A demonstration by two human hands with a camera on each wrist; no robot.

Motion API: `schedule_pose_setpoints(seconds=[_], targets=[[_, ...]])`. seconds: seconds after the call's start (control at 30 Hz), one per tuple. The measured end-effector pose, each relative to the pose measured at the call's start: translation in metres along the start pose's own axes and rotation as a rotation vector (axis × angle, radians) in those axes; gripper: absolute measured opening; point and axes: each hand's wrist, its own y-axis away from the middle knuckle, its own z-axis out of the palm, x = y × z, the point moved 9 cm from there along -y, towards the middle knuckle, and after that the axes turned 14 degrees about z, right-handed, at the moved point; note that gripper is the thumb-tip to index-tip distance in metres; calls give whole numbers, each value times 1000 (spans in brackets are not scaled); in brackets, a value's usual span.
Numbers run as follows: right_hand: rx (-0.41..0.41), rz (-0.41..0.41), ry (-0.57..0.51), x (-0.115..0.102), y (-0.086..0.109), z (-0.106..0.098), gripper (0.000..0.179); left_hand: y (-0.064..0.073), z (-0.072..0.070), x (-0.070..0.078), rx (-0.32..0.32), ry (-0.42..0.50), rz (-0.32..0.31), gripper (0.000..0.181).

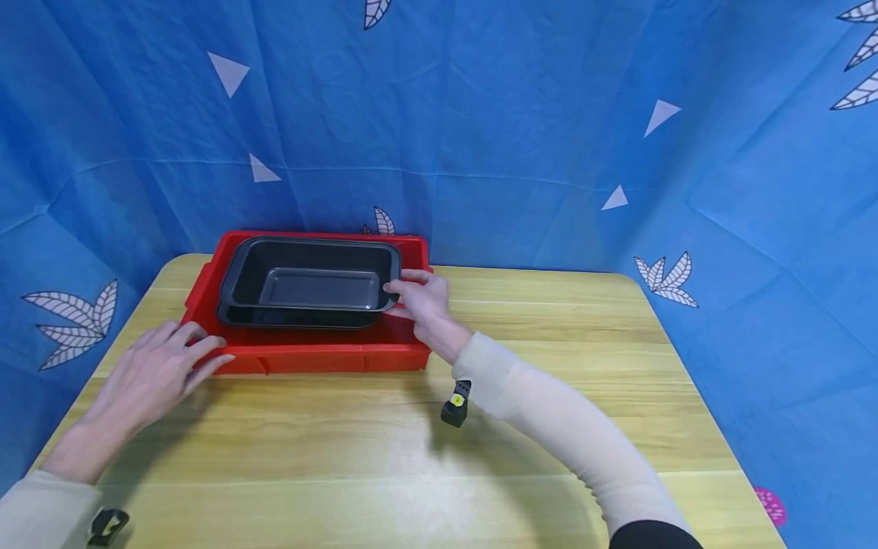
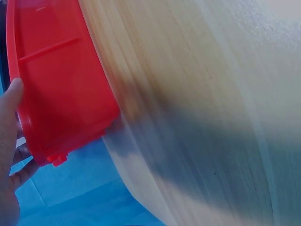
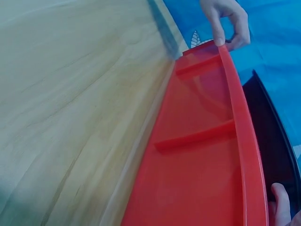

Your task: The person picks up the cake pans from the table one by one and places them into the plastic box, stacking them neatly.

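Observation:
A dark rectangular baking pan lies over the red plastic bin, its inside facing up. A second dark edge shows just below its near rim. My right hand holds the pan's right end, thumb on the rim and other fingers at its outer side. At the bin's near left corner, my left hand grips the rim; the left wrist view shows the thumb on the near side and fingers round the corner. The right wrist view catches only part of the right hand beside the pan's dark wall.
The bin stands at the back left of a light wooden table with rounded far corners. Behind and beside the table hangs a blue patterned cloth. A small black wrist device hangs below the right sleeve.

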Motion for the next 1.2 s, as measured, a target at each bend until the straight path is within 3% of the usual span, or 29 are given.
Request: schedule_pose_setpoints(seconds=[0.57, 0.83, 0.9, 1.0, 1.2], targets=[[30, 26, 22, 13, -4, 21, 36, 0, 2, -1, -4, 8, -10, 44], [36, 18, 39, 15, -5, 24, 35, 1, 0, -1, 30, 11, 11, 38], [37, 27, 53, 16, -6, 24, 36, 1, -1, -1, 41, 10, 14, 54], [39, 42, 69, 17, -6, 25, 37, 2, -2, -1, 52, 8, 14, 94], [6, 46, 76, 19, -9, 25, 39, 1, -2, 0, 54, 2, 10, 102]])
